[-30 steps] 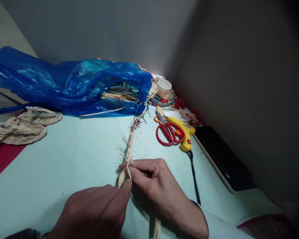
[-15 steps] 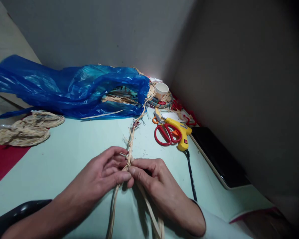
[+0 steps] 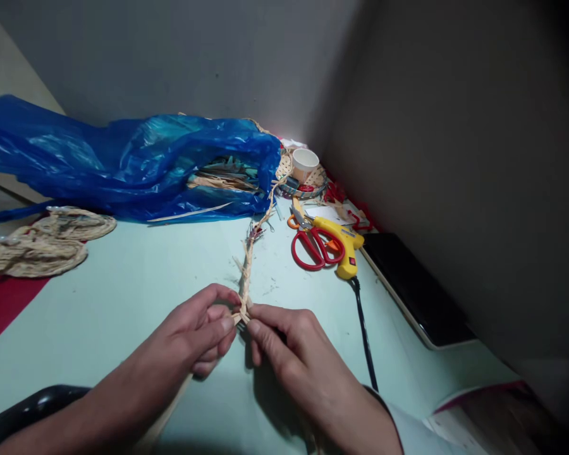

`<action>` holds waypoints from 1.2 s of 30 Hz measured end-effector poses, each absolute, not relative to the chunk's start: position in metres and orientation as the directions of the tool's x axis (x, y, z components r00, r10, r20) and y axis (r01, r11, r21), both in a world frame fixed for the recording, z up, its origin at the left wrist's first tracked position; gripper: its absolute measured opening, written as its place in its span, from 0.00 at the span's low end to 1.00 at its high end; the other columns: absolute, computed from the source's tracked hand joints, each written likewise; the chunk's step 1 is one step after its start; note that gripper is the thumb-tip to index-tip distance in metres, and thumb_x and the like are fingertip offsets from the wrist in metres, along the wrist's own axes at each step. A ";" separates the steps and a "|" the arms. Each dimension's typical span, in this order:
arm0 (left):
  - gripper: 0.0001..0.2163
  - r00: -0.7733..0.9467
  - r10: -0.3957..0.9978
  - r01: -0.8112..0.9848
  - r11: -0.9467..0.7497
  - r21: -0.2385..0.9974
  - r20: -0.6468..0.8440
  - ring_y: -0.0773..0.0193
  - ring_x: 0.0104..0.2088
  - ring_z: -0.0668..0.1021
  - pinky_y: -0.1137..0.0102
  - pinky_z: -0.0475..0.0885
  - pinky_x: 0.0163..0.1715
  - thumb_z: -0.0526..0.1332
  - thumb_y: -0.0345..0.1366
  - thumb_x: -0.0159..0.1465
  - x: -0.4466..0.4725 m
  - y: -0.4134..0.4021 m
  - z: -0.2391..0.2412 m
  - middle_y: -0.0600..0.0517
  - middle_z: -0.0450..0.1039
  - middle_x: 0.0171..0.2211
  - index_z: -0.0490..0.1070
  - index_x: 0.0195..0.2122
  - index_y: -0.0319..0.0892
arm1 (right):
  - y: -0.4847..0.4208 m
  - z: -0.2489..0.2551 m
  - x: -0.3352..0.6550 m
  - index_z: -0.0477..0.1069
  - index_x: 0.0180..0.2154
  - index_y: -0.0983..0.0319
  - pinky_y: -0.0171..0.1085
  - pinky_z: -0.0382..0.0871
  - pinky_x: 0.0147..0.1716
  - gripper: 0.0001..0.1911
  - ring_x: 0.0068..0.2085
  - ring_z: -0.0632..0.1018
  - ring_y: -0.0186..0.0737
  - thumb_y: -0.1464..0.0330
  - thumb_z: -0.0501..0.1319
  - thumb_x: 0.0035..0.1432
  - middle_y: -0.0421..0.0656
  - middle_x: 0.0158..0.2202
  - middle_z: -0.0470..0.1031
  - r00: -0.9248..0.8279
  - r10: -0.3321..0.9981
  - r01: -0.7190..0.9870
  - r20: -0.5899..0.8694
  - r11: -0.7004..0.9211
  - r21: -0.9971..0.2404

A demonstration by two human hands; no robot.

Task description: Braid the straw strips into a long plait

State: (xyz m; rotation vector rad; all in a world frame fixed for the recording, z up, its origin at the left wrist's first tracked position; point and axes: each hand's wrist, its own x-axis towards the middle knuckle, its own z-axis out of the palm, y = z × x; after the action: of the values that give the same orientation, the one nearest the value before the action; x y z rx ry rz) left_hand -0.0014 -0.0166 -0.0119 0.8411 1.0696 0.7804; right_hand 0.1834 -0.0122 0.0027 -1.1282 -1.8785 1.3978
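A pale straw braid runs from the back of the table toward me, with loose fibres sticking out along its side. At its near end my left hand pinches strands between thumb and fingers. Opposite, my right hand pinches other strands close to the same crossing point. The strands spread apart between the two hands. One loose strand trails below my left hand toward the near edge. Most of the strand ends under my right hand are hidden or dark.
A blue plastic bag holding dry straw lies at the back. Woven straw soles sit at left. To the right are red-handled scissors, a yellow glue gun, a black-screened tablet and a white cup on a woven tray.
My hands have moved slightly apart at the braid's end, drawing strands to either side. The strands hanging between my arms have shifted outward. The view has tilted a little.
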 end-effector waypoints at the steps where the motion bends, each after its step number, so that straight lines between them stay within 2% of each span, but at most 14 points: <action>1: 0.17 0.259 0.869 -0.110 0.461 0.881 -0.422 0.76 0.17 0.49 0.78 0.46 0.16 0.68 0.48 0.60 0.001 -0.018 -0.009 0.65 0.60 0.19 0.68 0.42 0.44 | -0.013 0.003 0.183 0.67 0.27 0.61 0.33 0.61 0.33 0.18 0.28 0.70 0.32 0.69 0.52 0.72 0.37 0.24 0.70 -0.502 0.863 0.323 -0.059 0.124 -0.938; 4: 0.14 0.182 0.901 0.011 0.399 0.917 -0.395 0.73 0.19 0.54 0.77 0.49 0.17 0.65 0.48 0.63 0.004 -0.021 -0.003 0.63 0.58 0.19 0.70 0.37 0.43 | -0.015 0.004 0.183 0.68 0.28 0.61 0.33 0.61 0.33 0.17 0.29 0.71 0.32 0.69 0.52 0.72 0.37 0.25 0.72 -0.497 0.866 0.383 -0.053 0.164 -0.909; 8: 0.15 0.182 0.916 0.144 0.335 0.931 -0.357 0.70 0.22 0.65 0.74 0.56 0.21 0.65 0.49 0.60 0.002 -0.017 -0.004 0.57 0.69 0.21 0.71 0.30 0.42 | -0.018 0.005 0.185 0.68 0.28 0.61 0.34 0.60 0.32 0.17 0.28 0.70 0.33 0.70 0.52 0.72 0.37 0.26 0.72 -0.492 0.867 0.487 -0.086 0.192 -0.852; 12: 0.14 0.110 0.944 0.243 0.278 0.929 -0.311 0.69 0.19 0.62 0.72 0.55 0.22 0.67 0.47 0.58 0.001 -0.014 -0.004 0.60 0.63 0.14 0.71 0.25 0.43 | -0.022 0.005 0.188 0.71 0.33 0.61 0.37 0.63 0.35 0.13 0.33 0.73 0.37 0.72 0.53 0.70 0.42 0.32 0.74 -0.448 0.894 0.585 0.019 0.309 -0.750; 16: 0.11 0.097 0.952 0.203 0.268 0.942 -0.291 0.67 0.22 0.67 0.72 0.58 0.24 0.68 0.42 0.57 0.004 -0.017 -0.001 0.56 0.72 0.17 0.73 0.24 0.43 | -0.036 0.002 0.184 0.73 0.35 0.61 0.38 0.65 0.29 0.12 0.30 0.73 0.39 0.70 0.52 0.69 0.45 0.32 0.72 -0.468 0.856 0.611 0.220 0.493 -0.619; 19: 0.09 0.100 0.939 0.138 0.314 0.939 -0.329 0.69 0.22 0.66 0.74 0.54 0.21 0.70 0.40 0.55 0.004 -0.019 0.000 0.57 0.72 0.19 0.74 0.24 0.42 | -0.050 -0.010 0.173 0.74 0.39 0.62 0.40 0.63 0.22 0.13 0.26 0.71 0.42 0.73 0.51 0.67 0.48 0.31 0.73 -0.483 0.797 0.679 0.362 0.602 -0.420; 23: 0.11 0.167 0.905 0.035 0.390 0.920 -0.390 0.73 0.19 0.58 0.74 0.47 0.19 0.71 0.43 0.55 0.000 -0.020 -0.002 0.56 0.73 0.22 0.76 0.28 0.40 | -0.059 -0.032 0.157 0.74 0.46 0.66 0.39 0.63 0.20 0.14 0.27 0.72 0.43 0.76 0.51 0.65 0.50 0.31 0.75 -0.575 0.695 0.681 0.431 0.699 -0.219; 26: 0.14 0.199 0.904 -0.011 0.388 0.921 -0.379 0.74 0.18 0.58 0.75 0.47 0.19 0.71 0.47 0.57 -0.002 -0.020 -0.003 0.54 0.76 0.25 0.76 0.30 0.40 | -0.057 -0.031 0.156 0.74 0.44 0.69 0.38 0.65 0.23 0.13 0.29 0.74 0.44 0.77 0.52 0.65 0.50 0.30 0.75 -0.619 0.612 0.636 0.493 0.758 -0.143; 27: 0.14 0.195 0.908 -0.021 0.381 0.924 -0.370 0.74 0.18 0.58 0.75 0.46 0.19 0.71 0.47 0.57 -0.003 -0.020 -0.002 0.54 0.75 0.24 0.76 0.30 0.40 | -0.055 -0.025 0.159 0.75 0.43 0.68 0.39 0.66 0.24 0.12 0.29 0.74 0.44 0.76 0.53 0.66 0.49 0.29 0.75 -0.615 0.606 0.625 0.505 0.765 -0.156; 29: 0.13 0.185 0.912 -0.038 0.379 0.925 -0.366 0.74 0.18 0.57 0.76 0.46 0.18 0.71 0.45 0.57 -0.003 -0.021 0.000 0.56 0.74 0.22 0.75 0.29 0.41 | -0.049 -0.007 0.169 0.76 0.39 0.66 0.40 0.67 0.28 0.12 0.30 0.73 0.43 0.71 0.54 0.68 0.48 0.30 0.76 -0.581 0.630 0.592 0.515 0.762 -0.264; 31: 0.12 0.178 0.912 -0.049 0.384 0.922 -0.370 0.75 0.18 0.56 0.76 0.46 0.18 0.71 0.44 0.58 -0.003 -0.022 0.002 0.58 0.73 0.21 0.74 0.29 0.40 | -0.040 0.013 0.181 0.77 0.38 0.63 0.42 0.69 0.36 0.13 0.36 0.76 0.45 0.68 0.55 0.70 0.48 0.34 0.78 -0.509 0.743 0.559 0.434 0.669 -0.489; 32: 0.12 0.179 0.912 -0.057 0.385 0.921 -0.369 0.75 0.18 0.57 0.76 0.47 0.18 0.70 0.43 0.59 -0.002 -0.023 0.003 0.58 0.72 0.21 0.75 0.29 0.40 | -0.035 0.021 0.186 0.76 0.40 0.63 0.42 0.69 0.40 0.12 0.39 0.77 0.44 0.68 0.55 0.70 0.47 0.38 0.78 -0.405 0.824 0.549 0.396 0.566 -0.615; 34: 0.12 0.184 0.911 -0.084 0.388 0.918 -0.369 0.74 0.19 0.62 0.77 0.52 0.20 0.70 0.43 0.59 -0.003 -0.023 0.004 0.58 0.73 0.22 0.75 0.29 0.40 | -0.024 0.029 0.190 0.75 0.44 0.61 0.41 0.69 0.44 0.10 0.43 0.77 0.43 0.65 0.57 0.70 0.45 0.40 0.79 -0.391 0.907 0.465 0.157 0.342 -0.817; 36: 0.12 0.208 0.906 -0.109 0.396 0.912 -0.368 0.71 0.22 0.69 0.75 0.58 0.23 0.71 0.44 0.59 -0.003 -0.022 0.003 0.56 0.75 0.25 0.76 0.31 0.41 | -0.015 0.027 0.188 0.73 0.43 0.61 0.38 0.69 0.41 0.11 0.38 0.77 0.39 0.63 0.56 0.71 0.42 0.36 0.77 -0.490 0.869 0.308 -0.071 0.096 -0.946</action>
State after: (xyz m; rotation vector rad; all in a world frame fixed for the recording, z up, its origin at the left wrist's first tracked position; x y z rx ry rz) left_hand -0.0032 -0.0224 0.0035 0.8963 1.1314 0.8567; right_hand 0.1875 -0.0155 0.0272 -1.1504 -1.8578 1.4000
